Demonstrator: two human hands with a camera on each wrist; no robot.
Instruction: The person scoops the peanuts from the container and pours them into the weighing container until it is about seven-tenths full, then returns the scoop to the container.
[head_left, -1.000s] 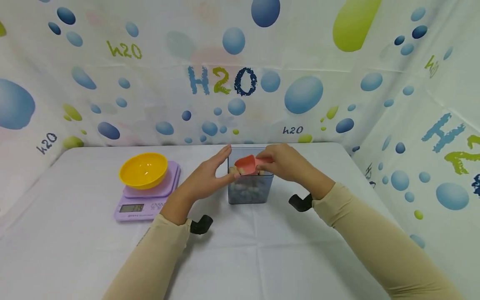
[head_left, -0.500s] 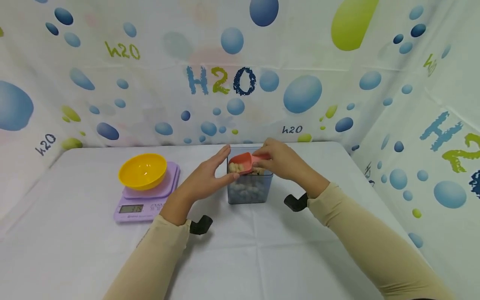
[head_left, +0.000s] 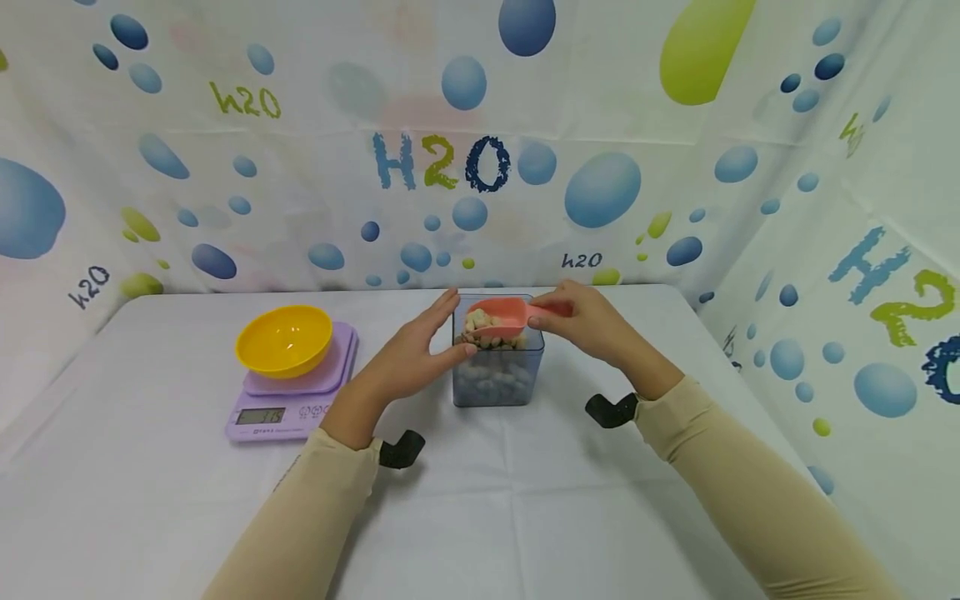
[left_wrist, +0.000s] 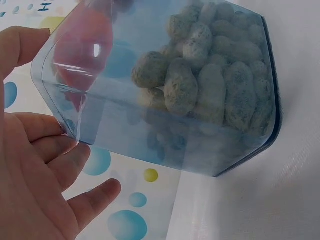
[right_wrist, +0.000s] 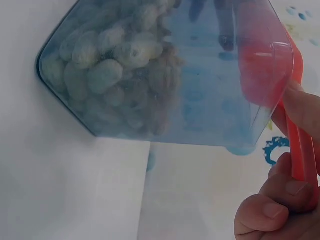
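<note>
A coral-red scoop (head_left: 513,313) carries several unshelled peanuts (head_left: 480,320) at the mouth of a see-through blue plastic container (head_left: 495,385). My right hand (head_left: 588,323) grips the scoop by its handle, thumb on top and fingers curled beneath, as the right wrist view also shows of the handle (right_wrist: 301,155). Inside the container, more peanuts (left_wrist: 237,90) fill the lower part, below the scoop. My left hand (head_left: 408,354) rests against the container's left side with spread, fairly straight fingers; its fingertips (left_wrist: 77,152) touch near the rim in the left wrist view.
To the left, a yellow bowl (head_left: 285,342) sits on a purple kitchen scale (head_left: 243,425) with a lit digital display (head_left: 260,415). A white cloth covers the table (head_left: 480,517). Behind stands a curtain (head_left: 315,192) printed with bubbles and lettering.
The scoop has come up from among the peanuts and levelled out, now visibly loaded, shifting slightly right over the last half second. My left hand has stayed at the container.
</note>
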